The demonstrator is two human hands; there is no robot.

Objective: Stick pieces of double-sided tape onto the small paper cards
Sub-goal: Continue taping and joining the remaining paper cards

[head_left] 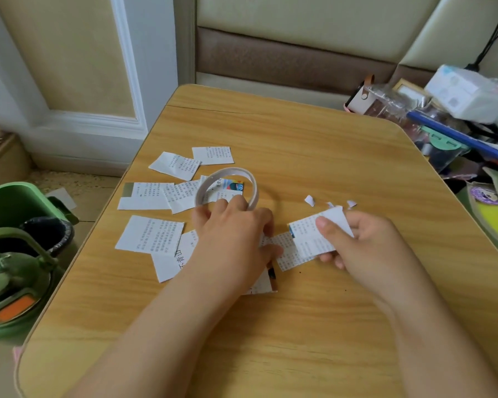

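Progress check, head view. Wooden tabletop (314, 156) carrying a scatter of small paper cards (150, 235), printed with text, mostly lying flat at left and centre; two near the far left (174, 165) and (212, 155), several overlapping around the middle. Roll of double-sided tape (227, 185), a thin white ring, standing tilted on the cards at centre.

Left hand (230, 234) lowered over the card cluster, fingers curled; fingertips touching the near rim of the tape roll, thumb pressing or pinching a card (283, 251) at its right side. Whether the roll itself is gripped or merely touched: cannot tell.

Right hand (365, 239) holding one card (314, 237) just off the tabletop, thumb on top, fingers curled beneath. White flap at the card's upper right corner (335, 218), possibly a tape piece or peeled backing; too unclear to confirm.

Small white scraps (309, 200), (351, 203) lying just beyond the held card, likely discarded backing strips, which suggests some pieces already applied.

Judgement: task under way, roughly early to middle. No tape clearly visible on the flat cards at left; those appear outstanding, though any tape on them is too small to tell. One card in hand, being worked now.

Off the tabletop: green bin (15, 202) and green bottle (12, 291) at left, cluttered box of stationery (443, 122) at right.
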